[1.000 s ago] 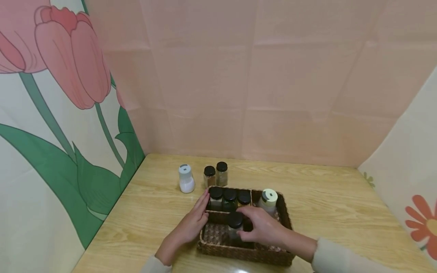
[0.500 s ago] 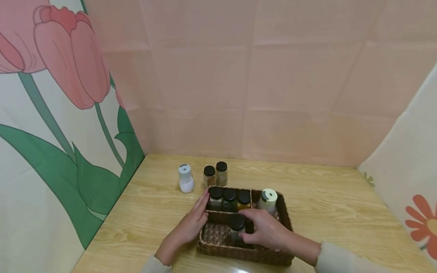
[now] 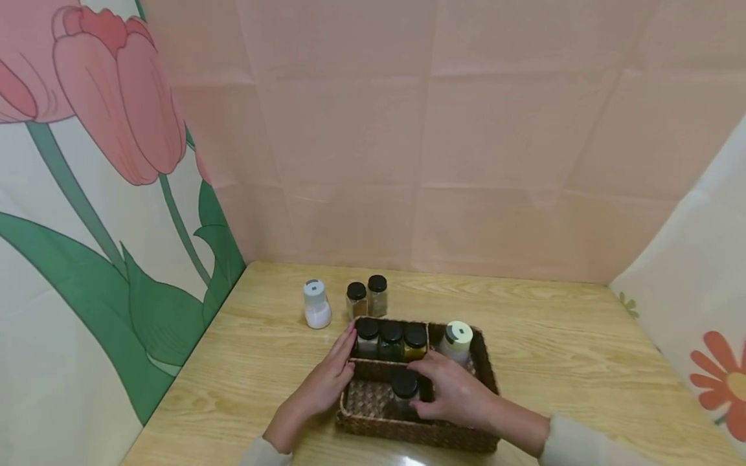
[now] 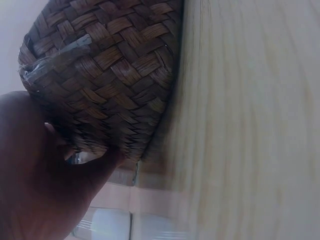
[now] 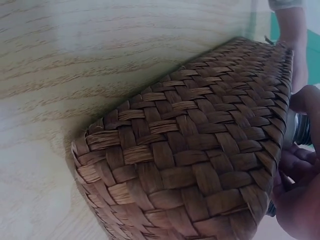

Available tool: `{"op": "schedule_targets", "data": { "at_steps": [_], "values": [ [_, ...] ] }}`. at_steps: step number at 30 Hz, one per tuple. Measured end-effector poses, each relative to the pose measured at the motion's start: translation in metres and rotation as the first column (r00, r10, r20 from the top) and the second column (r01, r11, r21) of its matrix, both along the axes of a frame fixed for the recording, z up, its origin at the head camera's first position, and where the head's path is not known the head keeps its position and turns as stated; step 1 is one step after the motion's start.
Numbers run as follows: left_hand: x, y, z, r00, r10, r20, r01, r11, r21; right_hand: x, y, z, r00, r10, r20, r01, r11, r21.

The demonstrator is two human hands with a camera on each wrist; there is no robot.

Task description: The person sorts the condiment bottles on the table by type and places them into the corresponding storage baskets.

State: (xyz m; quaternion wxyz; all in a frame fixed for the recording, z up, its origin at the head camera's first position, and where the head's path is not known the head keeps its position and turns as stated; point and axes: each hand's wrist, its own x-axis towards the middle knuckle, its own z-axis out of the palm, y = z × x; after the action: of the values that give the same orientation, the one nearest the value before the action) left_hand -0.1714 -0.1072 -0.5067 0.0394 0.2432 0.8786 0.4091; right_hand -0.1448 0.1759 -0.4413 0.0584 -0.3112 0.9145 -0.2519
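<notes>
A brown woven basket (image 3: 416, 435) with dividers sits on the wooden table. My right hand (image 3: 457, 395) reaches into its front compartment and pinches a black-lidded spice jar (image 3: 405, 385) between thumb and fingers; the jar stands upright, its lower part in shadow. In the right wrist view that hand (image 5: 300, 185) shows beyond the basket wall (image 5: 190, 145). My left hand (image 3: 326, 382) lies along the basket's left side, fingers straight against the wall. From the left wrist, the hand (image 4: 45, 170) touches the woven side (image 4: 110, 70).
Several black-lidded jars, one a green jar (image 3: 392, 343), line the back left compartment. A pale-green-capped shaker (image 3: 458, 340) stands back right in the basket. Behind it on the table are a white shaker (image 3: 316, 305), a brown-filled jar (image 3: 357, 301) and another jar (image 3: 377, 296).
The right hand and the jar it pinches have shifted slightly right and toward the front of the compartment. The left hand stays at the basket's side.
</notes>
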Motion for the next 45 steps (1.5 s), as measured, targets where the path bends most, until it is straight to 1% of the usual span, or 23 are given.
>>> {"op": "schedule_targets", "data": {
  "at_steps": [2, 6, 13, 16, 18, 24, 27, 28, 31, 34, 39, 45],
  "values": [
    [0.0, 0.0, 0.001, 1.0, 0.0, 0.004, 0.0, 1.0, -0.001, 0.001, 0.001, -0.001, 1.0, 0.005, -0.001, -0.005, 1.0, -0.004],
    [-0.001, 0.0, 0.001, 1.0, -0.001, 0.004, 0.001, 1.0, -0.005, 0.003, 0.002, -0.001, 0.999, 0.004, -0.04, -0.004, 1.0, 0.002],
    [-0.003, 0.001, 0.002, 1.0, -0.003, -0.001, 0.003, 1.0, -0.014, 0.005, 0.007, 0.004, 0.992, -0.043, -0.117, 0.057, 0.992, 0.113],
    [-0.003, 0.001, 0.003, 1.0, -0.005, -0.002, 0.005, 1.0, -0.017, 0.006, 0.008, 0.005, 0.991, -0.047, -0.123, 0.063, 0.989, 0.134],
    [-0.003, 0.001, 0.002, 1.0, -0.006, -0.007, 0.006, 1.0, -0.018, 0.006, 0.009, 0.006, 0.993, -0.043, -0.109, 0.058, 0.989, 0.138],
    [-0.002, 0.002, 0.001, 1.0, -0.014, -0.014, 0.014, 1.0, 0.003, 0.008, 0.012, 0.009, 0.999, -0.017, -0.029, 0.02, 0.991, 0.135],
    [-0.001, 0.001, 0.001, 1.0, -0.01, -0.008, 0.01, 1.0, -0.001, 0.01, 0.013, 0.012, 0.999, -0.034, 0.022, 0.031, 0.991, 0.127],
    [-0.001, 0.001, 0.001, 1.0, -0.008, -0.008, 0.007, 1.0, -0.006, 0.011, 0.014, 0.012, 0.999, -0.042, 0.028, 0.038, 0.992, 0.122],
    [-0.001, 0.0, 0.002, 1.0, 0.003, -0.006, -0.003, 1.0, -0.012, 0.011, 0.014, 0.013, 0.998, -0.067, 0.015, 0.065, 0.992, 0.107],
    [-0.002, -0.001, 0.005, 1.0, 0.009, -0.002, -0.009, 1.0, -0.012, 0.011, 0.015, 0.014, 0.997, -0.07, -0.016, 0.072, 0.992, 0.104],
    [-0.001, -0.001, 0.006, 1.0, 0.007, 0.008, -0.007, 1.0, -0.016, 0.014, 0.018, 0.016, 0.996, -0.086, -0.026, 0.088, 0.993, 0.074],
    [0.001, -0.001, 0.005, 1.0, 0.004, 0.018, -0.004, 1.0, -0.02, 0.022, 0.025, 0.019, 0.986, -0.153, -0.062, 0.154, 0.988, 0.004]
  ]
}}
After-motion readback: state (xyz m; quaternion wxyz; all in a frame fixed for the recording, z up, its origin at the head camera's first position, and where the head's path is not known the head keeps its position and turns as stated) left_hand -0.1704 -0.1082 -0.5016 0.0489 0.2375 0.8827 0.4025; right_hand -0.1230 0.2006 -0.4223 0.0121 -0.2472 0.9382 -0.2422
